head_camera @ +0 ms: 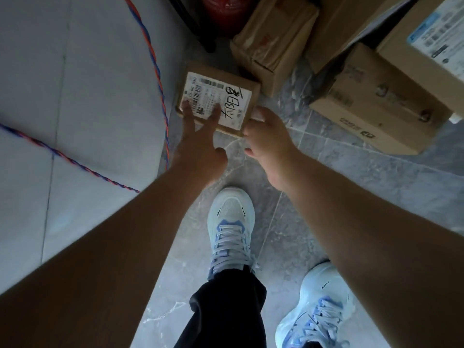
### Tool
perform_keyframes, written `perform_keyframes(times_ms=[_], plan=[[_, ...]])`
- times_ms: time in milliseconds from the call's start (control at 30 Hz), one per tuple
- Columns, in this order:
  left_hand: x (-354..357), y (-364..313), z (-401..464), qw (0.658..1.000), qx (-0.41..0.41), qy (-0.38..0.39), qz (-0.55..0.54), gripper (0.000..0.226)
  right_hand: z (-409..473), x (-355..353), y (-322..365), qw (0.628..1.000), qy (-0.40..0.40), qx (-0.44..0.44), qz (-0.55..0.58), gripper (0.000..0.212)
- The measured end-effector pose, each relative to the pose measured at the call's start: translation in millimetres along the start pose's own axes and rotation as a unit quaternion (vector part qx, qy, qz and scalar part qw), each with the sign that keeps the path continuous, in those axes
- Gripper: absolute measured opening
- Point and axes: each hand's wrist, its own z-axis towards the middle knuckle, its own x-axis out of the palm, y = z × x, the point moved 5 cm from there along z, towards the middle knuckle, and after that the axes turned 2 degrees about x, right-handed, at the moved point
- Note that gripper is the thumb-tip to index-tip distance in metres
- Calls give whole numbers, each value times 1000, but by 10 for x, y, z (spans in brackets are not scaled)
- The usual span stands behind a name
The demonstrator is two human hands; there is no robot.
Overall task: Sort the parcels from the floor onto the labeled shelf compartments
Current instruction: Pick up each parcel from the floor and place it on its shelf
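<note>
Overhead, larger cardboard boxes (376, 101) stand on the grey tiled floor (339, 177). Nearer, a small labelled parcel (218, 97) lies against the white wall (75, 96). Left hand (198, 146): straight fingers resting on its label. Right hand (266, 139): fingers curled at its right edge.

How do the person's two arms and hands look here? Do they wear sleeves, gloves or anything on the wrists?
Both forearms are bare up to the picture's edge: no sleeves show. The left hand and the right hand wear no gloves. No watch, band or ring shows on either wrist or on the fingers in view. Nothing is marked on them.
</note>
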Motion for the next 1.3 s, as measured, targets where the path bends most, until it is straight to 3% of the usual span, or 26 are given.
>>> perform_keyframes(times_ms=[33, 100, 200, 333, 433, 467, 567, 667, 967, 1167, 1300], plan=[[29, -19, -38, 1000, 7, 3, -20, 84, -23, -32, -60, 1000, -15, 10, 11, 34], [59, -59, -115, 997, 37, -5, -72, 75, -87, -115, -216, 998, -46, 31, 5, 54], [85, -82, -192, 985, 54, -60, -155, 66, -171, -285, -368, 993, -74, 28, -82, 70], [155, -103, -201, 945, -102, -101, -295, 55, -146, -468, -322, 975, -77, -13, -208, 47], [236, -154, -118, 899, -175, -70, -395, 38, -115, -484, -336, 979, -68, -21, -193, 38], [213, -188, -122, 899, -170, -62, -400, 30, -131, -472, -356, 982, -68, -15, -176, 39], [87, -271, -218, 900, -141, -74, -406, 34, -294, -478, -385, 984, -86, -34, -150, 40], [-80, -353, -385, 905, -112, -91, -401, 19, -512, -479, -417, 982, -80, -57, -159, 40], [-593, -726, -1191, 902, -32, -26, -429, 51, -1488, -791, 44, 968, -79, -136, -196, 48], [-1135, -1000, -1955, 891, -5, -71, -449, 29, -2412, -916, 534, 959, -88, -197, -182, 52], [-1576, -1247, -2530, 887, 7, -73, -457, 33, -3167, -1008, 895, 953, -96, -228, -173, 49]])
